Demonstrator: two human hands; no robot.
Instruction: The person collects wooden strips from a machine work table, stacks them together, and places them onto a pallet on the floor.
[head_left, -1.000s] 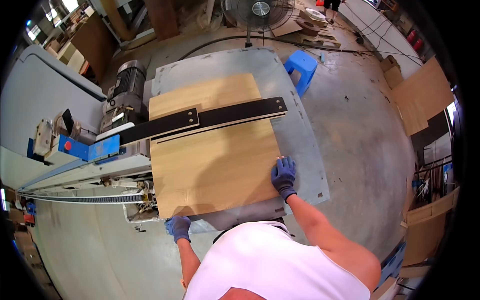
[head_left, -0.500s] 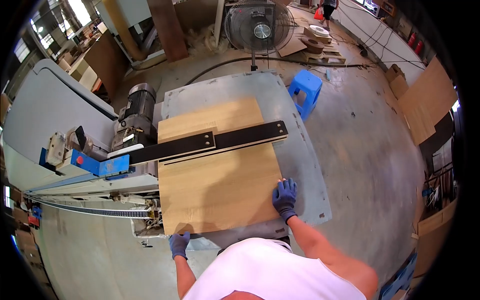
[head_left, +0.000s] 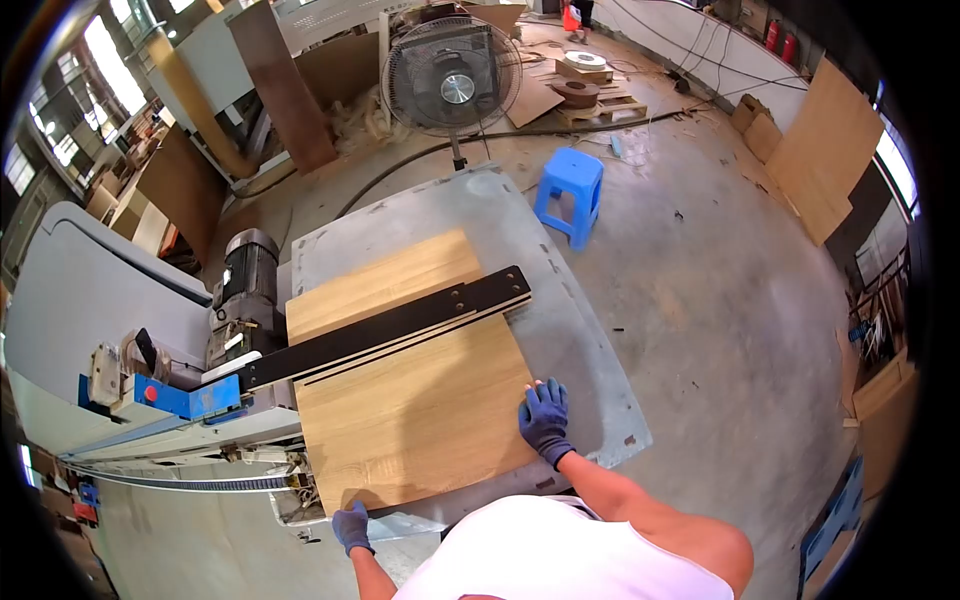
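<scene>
A light wood-grain board (head_left: 420,420) lies flat on a grey metal table (head_left: 600,400). My left hand (head_left: 351,527), in a blue-grey glove, grips its near left corner; the fingers are partly hidden. At the right edge of the board rests my right hand (head_left: 545,415), gloved alike, fingers stretched out and fingertips bare. A long black bar (head_left: 380,330) with bolts at its end spans the board, reaching past its right edge. Just on the near side of that bar, a thin dark line runs across the board.
To the left stands a machine with a motor (head_left: 248,285), a blue bracket (head_left: 190,398) and a red button. Beyond the table are a floor fan (head_left: 455,85) and a blue stool (head_left: 570,195). Panels lean at the right, and part of a person shows far back.
The left section of the black bar has slid right along the other section. My view has turned, shifting the scene in frame. Both hands keep their places on the board.
</scene>
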